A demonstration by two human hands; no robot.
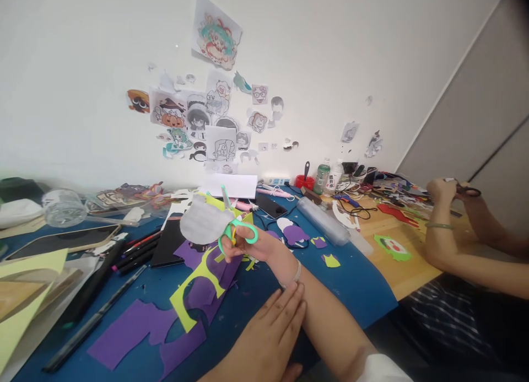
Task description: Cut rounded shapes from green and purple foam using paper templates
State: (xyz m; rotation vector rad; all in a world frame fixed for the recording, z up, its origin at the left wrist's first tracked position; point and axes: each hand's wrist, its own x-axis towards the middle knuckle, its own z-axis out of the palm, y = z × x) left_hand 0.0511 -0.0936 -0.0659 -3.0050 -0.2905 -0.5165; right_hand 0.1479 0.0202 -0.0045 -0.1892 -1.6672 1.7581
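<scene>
My right hand [239,247] holds green-handled scissors [250,231], fingers bent around the loops, blades pointing up and away. A rounded whitish paper cutout [204,219] overlaps the blades at the left; whether the hand grips it too, I cannot tell. My left hand [273,327] lies across my right forearm near the bracelet [297,272], its fingers stretched out, with no object visible in it. Beneath my right hand are purple foam scraps [132,332] and a cut yellow-green foam sheet [182,305]. Small purple and yellow foam pieces [330,261] lie to the right.
Markers [138,255], a phone [66,241] and a clear plastic cup [64,208] lie at the left. A plastic-wrapped roll [322,220], bottles [322,175] and a red bowl [305,182] stand farther back. At the right, another person's hands [442,192] hold dark scissors [469,190].
</scene>
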